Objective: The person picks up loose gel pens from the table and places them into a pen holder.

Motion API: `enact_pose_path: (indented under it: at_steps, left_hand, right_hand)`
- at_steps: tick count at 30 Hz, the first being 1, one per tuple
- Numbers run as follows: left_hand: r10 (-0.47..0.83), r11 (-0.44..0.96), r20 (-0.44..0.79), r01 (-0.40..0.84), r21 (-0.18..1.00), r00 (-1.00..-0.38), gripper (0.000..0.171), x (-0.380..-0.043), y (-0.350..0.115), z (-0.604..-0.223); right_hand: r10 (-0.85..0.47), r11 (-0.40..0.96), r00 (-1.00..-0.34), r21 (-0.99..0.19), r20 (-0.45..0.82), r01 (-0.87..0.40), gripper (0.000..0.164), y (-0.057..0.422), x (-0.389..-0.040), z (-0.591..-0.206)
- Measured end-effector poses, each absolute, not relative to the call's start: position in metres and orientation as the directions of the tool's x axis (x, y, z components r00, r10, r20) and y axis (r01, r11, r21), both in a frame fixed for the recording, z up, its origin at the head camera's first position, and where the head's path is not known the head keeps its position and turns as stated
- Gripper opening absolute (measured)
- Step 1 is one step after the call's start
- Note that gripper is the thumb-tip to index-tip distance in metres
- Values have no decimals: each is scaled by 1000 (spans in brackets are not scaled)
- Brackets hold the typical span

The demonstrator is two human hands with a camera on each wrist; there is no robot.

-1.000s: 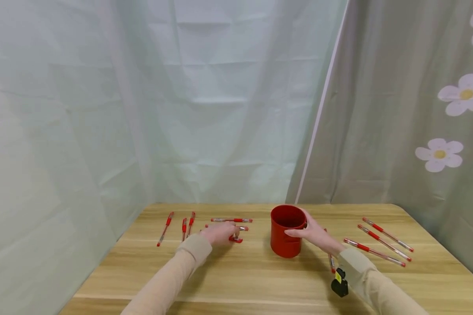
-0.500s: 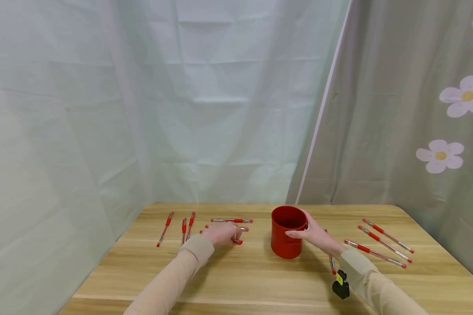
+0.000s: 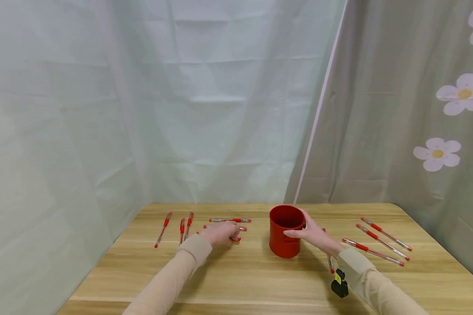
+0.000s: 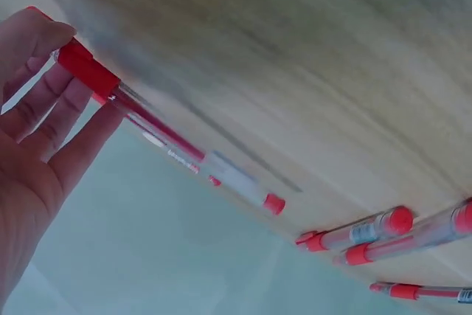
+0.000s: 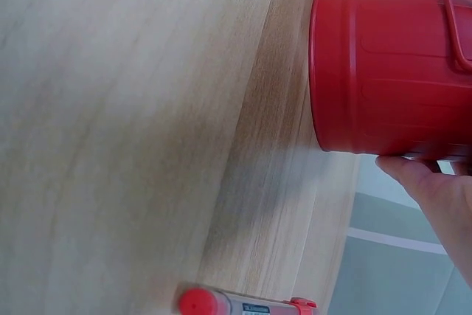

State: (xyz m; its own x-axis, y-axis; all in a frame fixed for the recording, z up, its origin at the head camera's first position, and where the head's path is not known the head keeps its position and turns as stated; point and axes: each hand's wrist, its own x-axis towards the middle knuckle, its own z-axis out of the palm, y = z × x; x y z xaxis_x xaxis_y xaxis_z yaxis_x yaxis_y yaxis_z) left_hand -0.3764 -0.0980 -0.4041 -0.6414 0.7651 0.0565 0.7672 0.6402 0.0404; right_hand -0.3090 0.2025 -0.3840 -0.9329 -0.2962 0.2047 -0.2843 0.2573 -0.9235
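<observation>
My left hand is low over the table's left-centre part, pinching a red gel pen near its red cap end. In the left wrist view the thumb lies on one side of the pen and the fingers on the other; in the head view the hand hides most of it. Two more red pens lie crosswise just beyond, the farther one in full view. My right hand grips the right side of a red bucket-shaped pot, which stands upright with its mouth up. A folded wire handle shows on its wall.
Three red pens, one of them a slanting pen, lie at the table's left. Three others, including a long pen, lie at the right. One pen is partly under my right wrist. Curtains hang behind the wooden table.
My left fingers have shifted slightly around the pen's right end, and the pen lies flatter in them. My right hand and the pot have stayed in place.
</observation>
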Motion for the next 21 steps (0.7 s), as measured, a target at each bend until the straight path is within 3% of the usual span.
enact_pose_path:
  at_steps: [3,11,17,21]
  left_hand:
    - [758,643,68,760,92,-649,19,-376,-100,-400]
    - [769,625,119,778,60,-628,25,-373,-99,-386]
    - [738,649,145,752,115,-659,20,-372,-99,-378]
    - [744,626,229,775,87,-627,17,-370,-99,-369]
  right_hand:
    - [-300,265,-931,-920,207,-289,72,204,-313,-389]
    - [-289,250,-935,-926,206,-282,72,212,-324,-401]
    - [-291,257,-934,-923,208,-286,72,210,-324,-401]
    - [-295,255,-932,-923,210,-288,72,209,-325,-401]
